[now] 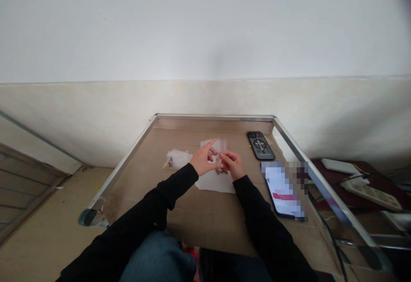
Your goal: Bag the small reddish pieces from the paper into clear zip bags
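My left hand point(203, 160) and my right hand point(232, 164) meet over the middle of a cardboard-covered table point(199, 213). Between them they pinch a small clear plastic bag point(218, 147) held upright. The left thumb and a finger grip it while its forefinger sticks up. The right fingers are curled on the bag's right side. Small dark reddish bits show at the bag's bottom, too small to name. Under the hands lies a white sheet point(214, 181). Both arms wear black sleeves.
Another clear bag point(176, 159) with small coloured bits lies left of the hands. A black phone point(260, 145) lies face down at the back right, a lit phone point(282, 190) nearer. The table has a metal rim point(123, 162). A power strip point(369, 190) sits on the right.
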{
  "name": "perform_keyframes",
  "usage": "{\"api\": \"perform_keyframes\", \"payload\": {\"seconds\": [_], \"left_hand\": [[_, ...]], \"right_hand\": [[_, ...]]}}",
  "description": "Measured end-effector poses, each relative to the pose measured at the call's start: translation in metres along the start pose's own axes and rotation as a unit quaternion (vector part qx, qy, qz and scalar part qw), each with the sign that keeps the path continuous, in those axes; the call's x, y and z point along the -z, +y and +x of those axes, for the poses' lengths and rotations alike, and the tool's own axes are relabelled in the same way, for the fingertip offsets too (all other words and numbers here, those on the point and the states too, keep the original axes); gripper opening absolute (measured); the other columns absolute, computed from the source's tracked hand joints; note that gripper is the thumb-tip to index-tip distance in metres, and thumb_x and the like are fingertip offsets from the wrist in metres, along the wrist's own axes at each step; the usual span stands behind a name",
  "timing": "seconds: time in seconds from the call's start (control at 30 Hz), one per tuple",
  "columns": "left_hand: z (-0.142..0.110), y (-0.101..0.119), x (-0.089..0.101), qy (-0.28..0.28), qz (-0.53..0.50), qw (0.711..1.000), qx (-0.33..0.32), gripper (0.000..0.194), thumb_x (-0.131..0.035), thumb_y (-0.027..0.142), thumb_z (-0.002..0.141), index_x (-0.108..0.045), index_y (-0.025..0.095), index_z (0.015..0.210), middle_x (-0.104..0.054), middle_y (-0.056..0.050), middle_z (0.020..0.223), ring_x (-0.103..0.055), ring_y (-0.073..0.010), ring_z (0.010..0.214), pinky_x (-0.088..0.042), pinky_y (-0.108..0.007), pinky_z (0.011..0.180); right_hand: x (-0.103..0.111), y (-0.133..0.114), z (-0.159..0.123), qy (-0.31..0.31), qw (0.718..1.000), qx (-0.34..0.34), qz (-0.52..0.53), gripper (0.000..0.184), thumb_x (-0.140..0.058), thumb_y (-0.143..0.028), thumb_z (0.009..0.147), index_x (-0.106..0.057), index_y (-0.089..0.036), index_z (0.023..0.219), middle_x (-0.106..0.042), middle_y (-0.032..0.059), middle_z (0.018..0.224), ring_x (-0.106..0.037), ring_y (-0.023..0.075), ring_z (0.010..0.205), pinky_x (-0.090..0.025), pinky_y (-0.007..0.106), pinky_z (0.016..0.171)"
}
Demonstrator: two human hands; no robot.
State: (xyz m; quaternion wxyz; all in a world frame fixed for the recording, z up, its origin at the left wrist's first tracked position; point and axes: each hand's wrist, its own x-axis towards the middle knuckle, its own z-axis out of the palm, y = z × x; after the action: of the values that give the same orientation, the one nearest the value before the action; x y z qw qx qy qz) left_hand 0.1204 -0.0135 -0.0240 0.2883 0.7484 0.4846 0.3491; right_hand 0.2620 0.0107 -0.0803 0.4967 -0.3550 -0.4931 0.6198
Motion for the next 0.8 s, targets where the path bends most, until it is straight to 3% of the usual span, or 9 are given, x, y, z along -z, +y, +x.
{"api": "perform_keyframes", "payload": {"seconds": [0.1, 0.27, 0.8], "left_hand": [[0.000, 0.001, -0.003, 0.029, -0.067, 0.997, 0.016, 0.067, -0.065, 0.034, 0.057, -0.033, 0.018, 0.114, -0.054, -0.003, 0.086, -0.050, -0.0085, 0.060, -0.042, -0.024, 0.058], [0.002, -0.002, -0.010, 0.049, -0.132, 0.988, 0.061, 0.030, -0.055, 0.038, 0.067, -0.051, 0.013, 0.084, -0.057, -0.005, 0.080, -0.052, -0.0098, 0.061, -0.042, -0.023, 0.055], [0.003, 0.000, -0.008, 0.091, -0.072, 0.991, 0.064, 0.024, -0.054, 0.037, 0.067, -0.054, 0.013, 0.065, -0.055, -0.001, 0.059, -0.048, -0.0086, 0.049, -0.039, -0.021, 0.048]], "right_hand": [[0.001, 0.001, 0.001, 0.024, 0.999, 0.020, -0.006, 0.026, -0.058, -0.039, 0.063, -0.053, -0.016, 0.073, -0.045, -0.0065, 0.042, -0.034, 0.0038, 0.029, -0.023, 0.016, 0.028], [0.001, 0.000, 0.000, 0.027, 0.998, 0.056, -0.019, 0.023, -0.057, -0.037, 0.065, -0.054, -0.016, 0.075, -0.041, -0.0078, 0.038, -0.033, 0.0038, 0.030, -0.023, 0.015, 0.029], [-0.003, -0.009, -0.006, 0.001, 0.994, 0.086, -0.068, 0.021, -0.057, -0.034, 0.066, -0.057, -0.015, 0.073, -0.043, -0.0059, 0.041, -0.034, 0.0047, 0.033, -0.026, 0.018, 0.032]]}}
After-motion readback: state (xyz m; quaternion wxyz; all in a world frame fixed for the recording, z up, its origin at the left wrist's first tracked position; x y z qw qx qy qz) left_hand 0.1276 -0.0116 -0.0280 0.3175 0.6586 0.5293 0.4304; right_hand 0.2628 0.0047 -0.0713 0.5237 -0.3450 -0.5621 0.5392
